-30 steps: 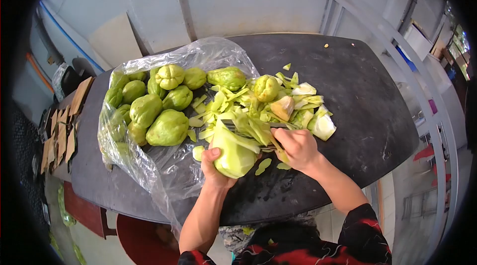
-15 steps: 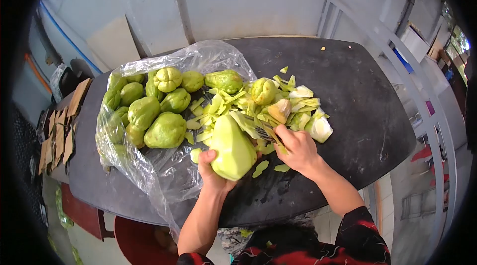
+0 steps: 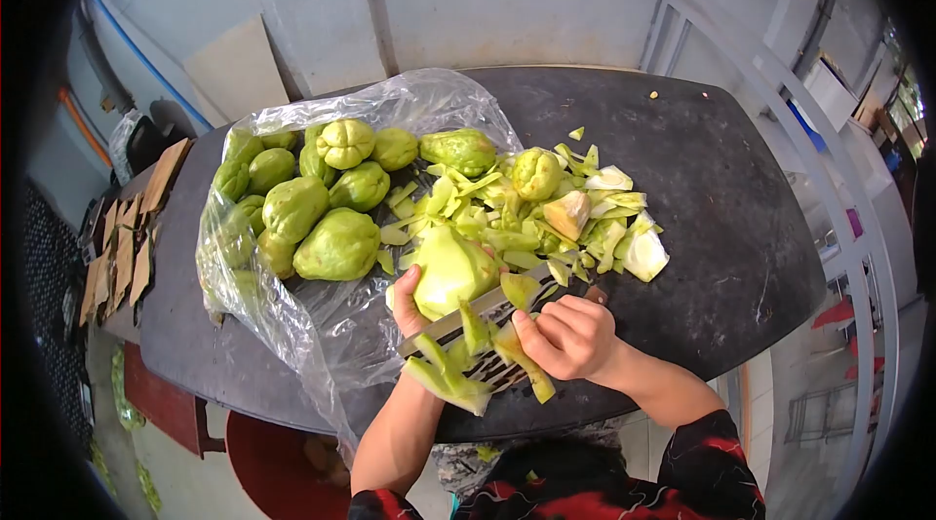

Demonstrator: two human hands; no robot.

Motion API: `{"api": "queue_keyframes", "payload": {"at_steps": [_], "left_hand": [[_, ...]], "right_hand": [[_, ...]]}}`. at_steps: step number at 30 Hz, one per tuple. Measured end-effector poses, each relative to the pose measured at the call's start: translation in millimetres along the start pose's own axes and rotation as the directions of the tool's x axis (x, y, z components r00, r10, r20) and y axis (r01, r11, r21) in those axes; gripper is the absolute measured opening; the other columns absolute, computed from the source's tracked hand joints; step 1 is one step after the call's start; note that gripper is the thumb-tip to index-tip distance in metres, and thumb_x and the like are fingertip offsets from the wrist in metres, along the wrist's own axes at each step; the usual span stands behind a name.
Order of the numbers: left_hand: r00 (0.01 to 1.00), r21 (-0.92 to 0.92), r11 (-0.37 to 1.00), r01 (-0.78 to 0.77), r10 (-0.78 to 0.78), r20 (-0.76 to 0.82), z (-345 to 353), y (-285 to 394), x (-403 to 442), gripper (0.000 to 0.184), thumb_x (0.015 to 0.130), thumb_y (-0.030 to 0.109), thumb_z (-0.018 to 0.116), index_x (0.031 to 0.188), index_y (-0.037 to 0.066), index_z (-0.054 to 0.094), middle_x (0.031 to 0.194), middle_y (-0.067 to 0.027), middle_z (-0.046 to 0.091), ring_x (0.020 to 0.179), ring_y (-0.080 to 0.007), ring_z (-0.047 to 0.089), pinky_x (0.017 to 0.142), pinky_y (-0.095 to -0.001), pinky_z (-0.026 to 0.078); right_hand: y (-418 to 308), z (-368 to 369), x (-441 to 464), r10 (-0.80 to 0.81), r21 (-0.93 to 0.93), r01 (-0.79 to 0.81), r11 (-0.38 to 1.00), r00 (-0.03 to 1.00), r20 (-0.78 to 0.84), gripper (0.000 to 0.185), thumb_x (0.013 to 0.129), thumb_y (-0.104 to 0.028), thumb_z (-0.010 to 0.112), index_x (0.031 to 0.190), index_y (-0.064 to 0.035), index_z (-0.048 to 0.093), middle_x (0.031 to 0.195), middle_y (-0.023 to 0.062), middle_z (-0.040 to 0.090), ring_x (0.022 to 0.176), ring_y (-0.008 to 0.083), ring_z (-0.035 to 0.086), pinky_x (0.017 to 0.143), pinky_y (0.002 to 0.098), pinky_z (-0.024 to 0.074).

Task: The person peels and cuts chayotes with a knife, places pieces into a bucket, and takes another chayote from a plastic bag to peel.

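Observation:
A pale, peeled chayote (image 3: 444, 262) rests in my left hand (image 3: 409, 298), whose fingers wrap round its left and lower sides. My right hand (image 3: 573, 337) is closed on a peeling knife (image 3: 444, 327) with a broad slotted blade. Strips of green peel (image 3: 453, 379) cling to the blade, which lies across the near end of the chayote and partly covers it. A bit of the brown handle shows beyond my right fist; the rest is hidden. Just beyond both hands spreads a heap of peel and cut pieces (image 3: 487, 213).
Several unpeeled chayotes (image 3: 336, 245) lie on a clear plastic bag (image 3: 322, 349) at the left of the dark table (image 3: 721, 218). Another chayote (image 3: 536, 174) sits on the peel heap. A red tub (image 3: 273, 462) stands below the near edge. A grey metal railing (image 3: 819, 169) rises at right.
The peeling knife has swung from the chayote's far right side to its near end, blade now pointing left. More peel hangs on it. The chayote has tilted away from me.

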State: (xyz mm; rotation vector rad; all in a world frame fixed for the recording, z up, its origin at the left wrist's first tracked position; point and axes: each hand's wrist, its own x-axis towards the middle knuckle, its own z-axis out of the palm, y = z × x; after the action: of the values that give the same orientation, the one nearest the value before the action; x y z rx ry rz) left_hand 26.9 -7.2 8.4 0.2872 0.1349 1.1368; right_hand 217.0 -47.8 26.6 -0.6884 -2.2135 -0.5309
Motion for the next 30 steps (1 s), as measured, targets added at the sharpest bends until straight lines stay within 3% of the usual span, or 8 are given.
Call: {"api": "queue_keyframes", "payload": {"at_steps": [16, 18, 21, 22, 23, 25, 30], "left_hand": [[1.000, -0.041, 0.999, 0.015, -0.015, 0.003, -4.7, -0.6, 0.5, 0.068, 0.094, 0.051, 0.049, 0.140, 0.002, 0.045, 0.134, -0.0192, 0.052, 0.119, -0.0349, 0.055, 0.103, -0.0487, 0.046], [0.997, 0.049, 0.999, -0.013, 0.017, -0.071, -6.5, -0.3, 0.5, 0.069, 0.092, 0.052, 0.050, 0.139, 0.002, 0.047, 0.132, -0.0193, 0.055, 0.119, -0.0332, 0.056, 0.103, -0.0476, 0.046], [0.998, 0.142, 0.988, -0.057, 0.061, -0.022, -14.1, 2.8, 3.3, 0.070, 0.089, 0.053, 0.052, 0.137, 0.002, 0.050, 0.129, -0.0194, 0.059, 0.117, -0.0324, 0.058, 0.104, -0.0466, 0.046], [0.952, 0.200, 0.974, -0.108, 0.159, -0.261, -1.4, 1.1, 1.2, 0.071, 0.087, 0.054, 0.052, 0.137, 0.003, 0.053, 0.126, -0.0194, 0.062, 0.116, -0.0333, 0.059, 0.104, -0.0463, 0.045], [0.964, 0.141, 0.979, -0.145, 0.171, -0.201, 1.6, 2.5, 2.7, 0.067, 0.084, 0.046, 0.057, 0.135, 0.003, 0.054, 0.127, -0.0184, 0.062, 0.120, -0.0327, 0.058, 0.107, -0.0465, 0.044], [0.961, 0.097, 0.979, -0.177, 0.194, -0.198, 3.1, 4.3, 0.1, 0.068, 0.083, 0.045, 0.059, 0.136, 0.003, 0.053, 0.128, -0.0189, 0.062, 0.121, -0.0333, 0.058, 0.108, -0.0456, 0.044], [0.990, 0.180, 0.976, -0.118, 0.129, -0.050, 0.1, 6.1, -0.1, 0.074, 0.082, 0.047, 0.060, 0.140, 0.002, 0.049, 0.132, -0.0187, 0.060, 0.122, -0.0353, 0.058, 0.109, -0.0460, 0.043]], "right_hand": [[-0.1, -0.2, 3.1, 0.012, -0.020, -0.012, 1.000, 1.000, -0.022, 0.025, 0.075, 0.002, 0.065, 0.099, 0.0042, 0.064, 0.057, 0.0002, 0.046, 0.048, 0.0140, 0.048, 0.045, 0.0265, 0.0382], [-0.2, -1.3, 2.7, 0.018, -0.030, -0.017, 0.999, 1.000, 0.005, 0.023, 0.076, 0.002, 0.066, 0.099, 0.0037, 0.064, 0.058, 0.0005, 0.046, 0.049, 0.0143, 0.049, 0.045, 0.0268, 0.0389], [14.3, 1.1, -1.3, 0.060, -0.122, -0.059, 0.991, 0.998, 0.000, 0.013, 0.082, -0.006, 0.066, 0.094, 0.0007, 0.066, 0.060, -0.0023, 0.048, 0.052, 0.0116, 0.053, 0.046, 0.0257, 0.0415], [19.9, 0.7, -5.1, 0.166, -0.090, -0.159, 0.983, 0.983, 0.074, 0.014, 0.083, -0.007, 0.066, 0.095, 0.0005, 0.067, 0.061, -0.0007, 0.052, 0.052, 0.0131, 0.057, 0.046, 0.0279, 0.0431], [26.5, 0.9, -8.7, 0.227, -0.051, -0.223, 0.973, 0.970, 0.082, 0.015, 0.082, -0.007, 0.066, 0.095, 0.0010, 0.067, 0.061, 0.0016, 0.055, 0.053, 0.0156, 0.059, 0.046, 0.0296, 0.0439], [35.6, 5.0, -15.6, 0.283, -0.016, -0.282, 0.959, 0.958, 0.040, 0.018, 0.080, -0.006, 0.067, 0.096, 0.0015, 0.067, 0.061, 0.0027, 0.055, 0.052, 0.0171, 0.059, 0.046, 0.0300, 0.0448], [18.5, -12.0, -5.2, 0.206, 0.037, -0.210, 0.977, 0.975, 0.078, 0.024, 0.077, -0.006, 0.069, 0.100, 0.0013, 0.067, 0.062, 0.0039, 0.058, 0.053, 0.0204, 0.061, 0.049, 0.0307, 0.0475]]}}
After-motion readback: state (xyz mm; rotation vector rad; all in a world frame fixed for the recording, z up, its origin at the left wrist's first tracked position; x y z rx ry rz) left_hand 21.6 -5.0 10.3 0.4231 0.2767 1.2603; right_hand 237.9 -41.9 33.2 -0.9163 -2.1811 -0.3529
